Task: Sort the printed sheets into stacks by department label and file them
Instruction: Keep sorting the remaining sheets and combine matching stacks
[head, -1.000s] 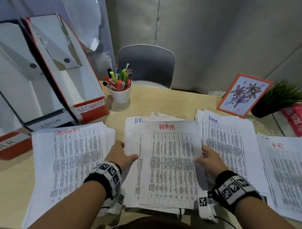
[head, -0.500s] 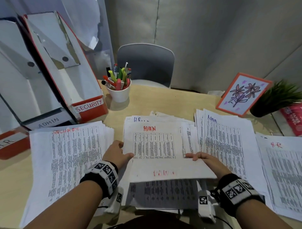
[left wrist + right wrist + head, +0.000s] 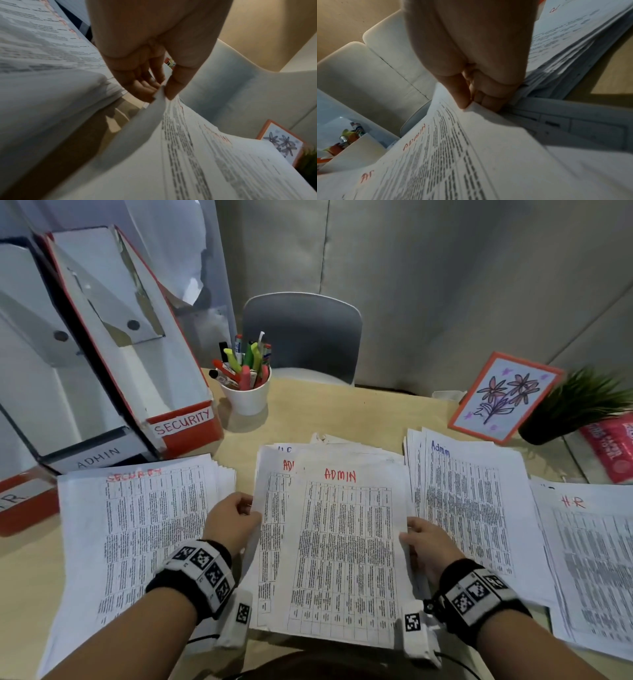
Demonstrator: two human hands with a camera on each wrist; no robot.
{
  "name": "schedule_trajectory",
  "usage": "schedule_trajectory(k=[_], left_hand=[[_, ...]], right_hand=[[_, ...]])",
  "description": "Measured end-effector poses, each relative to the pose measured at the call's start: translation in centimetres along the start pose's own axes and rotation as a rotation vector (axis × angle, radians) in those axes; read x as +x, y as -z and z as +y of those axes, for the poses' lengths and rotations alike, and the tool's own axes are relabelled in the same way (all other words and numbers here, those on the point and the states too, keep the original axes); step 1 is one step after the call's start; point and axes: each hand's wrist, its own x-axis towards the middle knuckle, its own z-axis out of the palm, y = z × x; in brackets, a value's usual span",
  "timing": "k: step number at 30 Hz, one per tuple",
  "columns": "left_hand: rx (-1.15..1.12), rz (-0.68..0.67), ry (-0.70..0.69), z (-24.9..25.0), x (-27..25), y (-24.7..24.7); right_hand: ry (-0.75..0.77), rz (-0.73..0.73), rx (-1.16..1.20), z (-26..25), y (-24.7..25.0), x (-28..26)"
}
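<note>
Both hands on paper: the left hand (image 3: 233,523) pinches the left edge of a sheet headed ADMIN (image 3: 272,529) between thumb and fingers, while the right hand (image 3: 430,546) pinches the right edge of the top ADMIN sheet (image 3: 346,553), which lies over the middle pile on the counter (image 3: 325,412). The Admin stack (image 3: 462,508) sits just right, the SECURITY stack (image 3: 137,525) left, the H.R stack (image 3: 589,559) far right.
</note>
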Motion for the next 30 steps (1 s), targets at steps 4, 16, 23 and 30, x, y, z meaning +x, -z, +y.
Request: schedule_trajectory(k=[4,16,23,30], left_hand=[[-0.097,-0.160,0.029,1.0,-0.5,0.0],[-0.529,-0.444,0.066,1.3,-2.5,-0.8],[-0.403,-0.463,-0.014,1.3,-2.1,-0.3],[-0.393,-0.576,-0.024,1.3,-1.7,0.1]], right_hand=[[0.025,0.005,0.003,-1.4,-0.5,-1.5],[0.067,-0.095,0.155,-1.5,-1.7,-2.3],[0.154,-0.115,0.190,-1.2,-1.5,-2.0],[0.124,-0.228,0.215,-2.1,-1.1,-3.1]])
